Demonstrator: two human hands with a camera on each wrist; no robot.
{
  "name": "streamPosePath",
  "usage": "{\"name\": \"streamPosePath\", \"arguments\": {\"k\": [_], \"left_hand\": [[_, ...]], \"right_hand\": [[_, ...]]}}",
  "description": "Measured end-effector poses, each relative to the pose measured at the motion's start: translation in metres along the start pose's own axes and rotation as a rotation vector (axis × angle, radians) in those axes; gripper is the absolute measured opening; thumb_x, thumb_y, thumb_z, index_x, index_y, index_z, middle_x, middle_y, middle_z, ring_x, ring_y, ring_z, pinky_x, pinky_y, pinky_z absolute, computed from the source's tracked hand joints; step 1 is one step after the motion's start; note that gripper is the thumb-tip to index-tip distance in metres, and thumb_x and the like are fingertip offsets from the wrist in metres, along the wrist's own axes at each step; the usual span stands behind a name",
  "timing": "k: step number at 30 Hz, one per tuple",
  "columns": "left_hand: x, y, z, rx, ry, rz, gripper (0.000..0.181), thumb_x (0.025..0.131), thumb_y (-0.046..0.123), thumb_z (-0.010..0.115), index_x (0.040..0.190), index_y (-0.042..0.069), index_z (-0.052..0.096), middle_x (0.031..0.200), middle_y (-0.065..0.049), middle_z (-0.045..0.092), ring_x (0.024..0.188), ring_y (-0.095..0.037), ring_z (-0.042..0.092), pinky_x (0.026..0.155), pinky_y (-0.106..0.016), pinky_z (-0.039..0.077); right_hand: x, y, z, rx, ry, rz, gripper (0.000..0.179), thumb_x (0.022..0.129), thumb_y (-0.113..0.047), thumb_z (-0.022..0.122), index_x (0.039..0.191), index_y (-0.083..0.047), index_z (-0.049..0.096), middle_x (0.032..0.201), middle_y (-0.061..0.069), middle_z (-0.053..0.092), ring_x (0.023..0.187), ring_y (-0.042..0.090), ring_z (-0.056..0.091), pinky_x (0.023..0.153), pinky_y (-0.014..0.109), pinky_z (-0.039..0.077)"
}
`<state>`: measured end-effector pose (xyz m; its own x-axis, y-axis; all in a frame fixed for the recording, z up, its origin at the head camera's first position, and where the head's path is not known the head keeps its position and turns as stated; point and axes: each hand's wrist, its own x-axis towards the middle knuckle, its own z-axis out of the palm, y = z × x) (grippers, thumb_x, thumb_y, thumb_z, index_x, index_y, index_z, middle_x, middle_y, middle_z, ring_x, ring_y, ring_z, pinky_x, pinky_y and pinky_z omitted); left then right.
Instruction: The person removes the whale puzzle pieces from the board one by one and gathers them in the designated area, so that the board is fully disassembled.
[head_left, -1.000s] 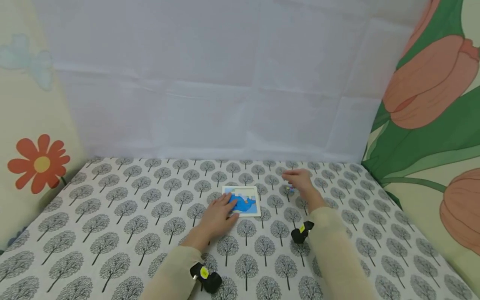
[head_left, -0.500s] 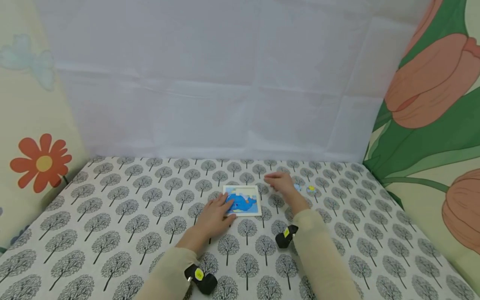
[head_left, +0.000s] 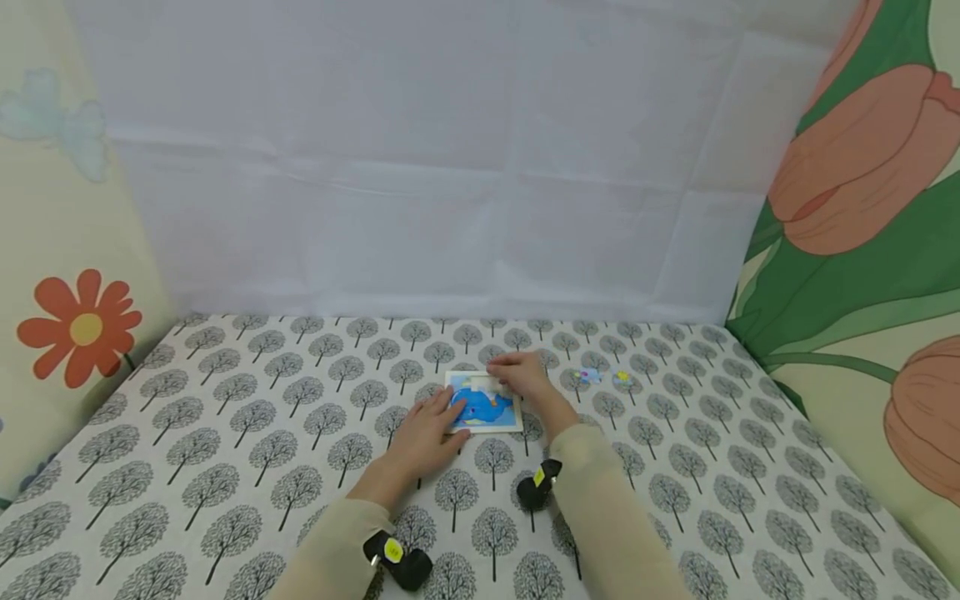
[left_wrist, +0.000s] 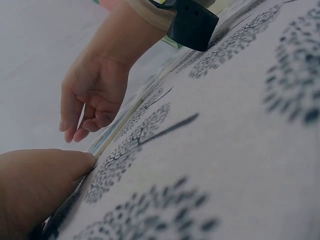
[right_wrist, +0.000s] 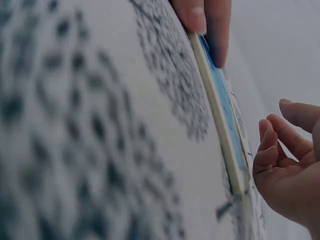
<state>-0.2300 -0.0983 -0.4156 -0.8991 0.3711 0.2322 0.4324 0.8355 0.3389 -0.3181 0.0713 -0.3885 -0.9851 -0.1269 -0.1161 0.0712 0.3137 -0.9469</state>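
Observation:
A small framed jigsaw puzzle [head_left: 486, 408] of a blue whale lies flat on the table, with a pale bare strip near its far edge. My left hand [head_left: 426, 429] rests on its left side, fingers spread over the picture. The left thumb [right_wrist: 194, 19] lies against the near edge of the frame. My right hand [head_left: 525, 379] hovers over the far right corner, fingertips close together above the frame. Its fingers [right_wrist: 270, 145] curl toward the thumb in the right wrist view; I cannot tell whether a piece is between them.
Two loose puzzle pieces lie right of the frame: a blue one [head_left: 590, 376] and one with a yellow shape [head_left: 622, 377]. A tree-patterned cloth [head_left: 300, 467] covers the table. A white sheet [head_left: 420, 200] hangs behind it.
My right hand has moved left from the loose pieces to the puzzle's far right corner, uncovering the two pieces. The left hand has stayed on the frame, almost still.

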Motion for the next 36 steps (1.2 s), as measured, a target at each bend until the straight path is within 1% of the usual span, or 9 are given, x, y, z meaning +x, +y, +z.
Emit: {"name": "streamPosePath", "arguments": {"k": [2,7,10,12,17,23,26,30,36], "left_hand": [[-0.001,0.000,0.000,0.002,0.000,-0.003,0.050,0.087,0.031,0.048,0.129,0.004,0.041,0.136,-0.018,0.027,0.124,-0.032,0.021,0.099,-0.046,0.016],[-0.002,0.000,0.001,0.005,0.001,-0.008,0.051,0.088,0.033,0.047,0.129,0.005,0.040,0.136,-0.017,0.025,0.124,-0.031,0.020,0.099,-0.046,0.016],[-0.002,0.000,0.001,0.003,0.006,-0.007,0.051,0.087,0.033,0.048,0.129,0.005,0.041,0.136,-0.018,0.025,0.124,-0.031,0.020,0.099,-0.046,0.016],[-0.003,0.000,0.002,0.004,0.004,-0.011,0.051,0.087,0.033,0.048,0.129,0.005,0.040,0.137,-0.017,0.024,0.125,-0.031,0.020,0.099,-0.046,0.016],[-0.003,0.000,0.001,0.004,-0.005,-0.014,0.051,0.087,0.034,0.047,0.130,0.006,0.040,0.137,-0.017,0.024,0.125,-0.030,0.019,0.099,-0.046,0.016],[-0.003,0.001,-0.001,-0.005,-0.004,-0.017,0.051,0.087,0.032,0.048,0.130,0.005,0.040,0.137,-0.017,0.024,0.125,-0.031,0.019,0.099,-0.046,0.016],[-0.002,0.002,-0.002,-0.003,-0.010,-0.018,0.051,0.087,0.033,0.048,0.130,0.005,0.039,0.137,-0.017,0.024,0.125,-0.031,0.019,0.099,-0.046,0.016],[-0.002,0.001,-0.001,-0.005,-0.016,-0.020,0.052,0.087,0.033,0.048,0.130,0.005,0.039,0.137,-0.017,0.024,0.125,-0.031,0.019,0.099,-0.046,0.015],[-0.002,0.000,0.000,-0.008,-0.014,-0.020,0.052,0.087,0.033,0.048,0.130,0.005,0.040,0.137,-0.017,0.024,0.125,-0.030,0.020,0.099,-0.047,0.016]], "right_hand": [[0.001,-0.001,0.006,0.012,-0.004,0.015,0.023,0.080,-0.016,0.062,0.099,-0.004,0.064,0.089,0.004,0.059,0.074,0.015,0.052,0.057,0.023,0.043],[0.003,-0.001,0.017,-0.070,0.007,0.033,0.020,0.079,-0.018,0.064,0.095,-0.008,0.066,0.088,0.002,0.060,0.076,0.015,0.054,0.061,0.025,0.045],[0.002,0.001,0.021,-0.112,-0.002,0.030,0.020,0.079,-0.020,0.063,0.096,-0.009,0.065,0.087,0.001,0.059,0.076,0.014,0.053,0.062,0.025,0.045],[0.002,0.002,0.022,-0.112,-0.008,0.016,0.021,0.080,-0.019,0.062,0.097,-0.008,0.065,0.088,0.002,0.059,0.074,0.014,0.052,0.059,0.025,0.045],[0.002,0.004,0.025,-0.107,-0.013,-0.007,0.021,0.081,-0.015,0.061,0.099,-0.005,0.065,0.091,0.006,0.059,0.061,0.012,0.048,0.050,0.022,0.041],[0.002,0.004,0.025,-0.174,-0.032,-0.025,0.023,0.082,-0.017,0.060,0.101,-0.006,0.064,0.097,0.007,0.058,0.052,0.012,0.043,0.047,0.024,0.039],[0.002,0.003,0.024,-0.208,-0.034,-0.032,0.022,0.082,-0.018,0.060,0.100,-0.007,0.065,0.100,0.007,0.058,0.060,0.013,0.048,0.052,0.025,0.042],[0.001,0.001,0.025,-0.228,-0.031,-0.016,0.021,0.082,-0.018,0.060,0.099,-0.007,0.066,0.103,0.007,0.057,0.065,0.015,0.049,0.055,0.026,0.043],[0.001,-0.003,0.026,-0.235,-0.025,0.004,0.019,0.081,-0.016,0.061,0.096,-0.007,0.067,0.103,0.009,0.057,0.053,0.011,0.043,0.048,0.023,0.040]]}}
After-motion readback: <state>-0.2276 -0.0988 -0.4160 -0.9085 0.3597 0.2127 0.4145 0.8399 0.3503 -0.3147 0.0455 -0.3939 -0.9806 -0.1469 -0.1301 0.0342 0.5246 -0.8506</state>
